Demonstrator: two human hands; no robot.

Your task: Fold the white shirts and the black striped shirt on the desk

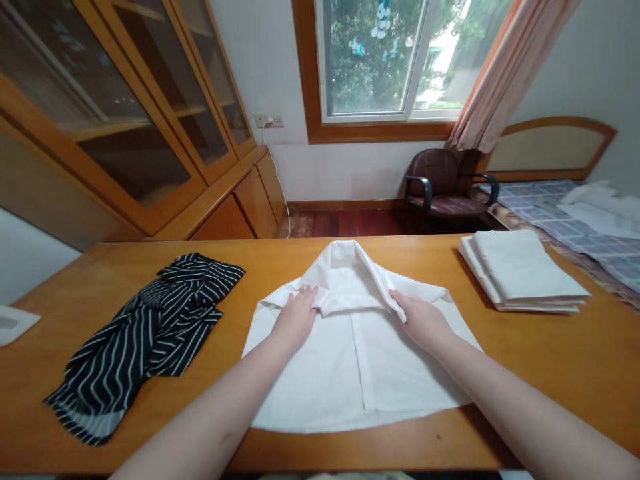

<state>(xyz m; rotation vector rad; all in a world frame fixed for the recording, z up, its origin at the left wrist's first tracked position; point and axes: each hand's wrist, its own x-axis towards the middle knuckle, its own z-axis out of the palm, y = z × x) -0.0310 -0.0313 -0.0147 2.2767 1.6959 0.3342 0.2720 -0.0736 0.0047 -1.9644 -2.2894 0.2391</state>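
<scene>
The white garment (pixel 320 380) lay spread on the wooden table (pixel 555 360), directly before the person, its upper part folded over toward the near edge. The left hand (pixel 296 315) rested on the fold's left side; whether its fingers gripped the cloth could not be determined. The right hand (pixel 424 321) grasped the fold's right edge between thumb and fingers. A black-and-white striped garment (pixel 115 360) lay crumpled to the left, apart; folded white cloths (pixel 525 267) were stacked to the right. Beyond the table stood a maroon armchair (pixel 443 180).
</scene>
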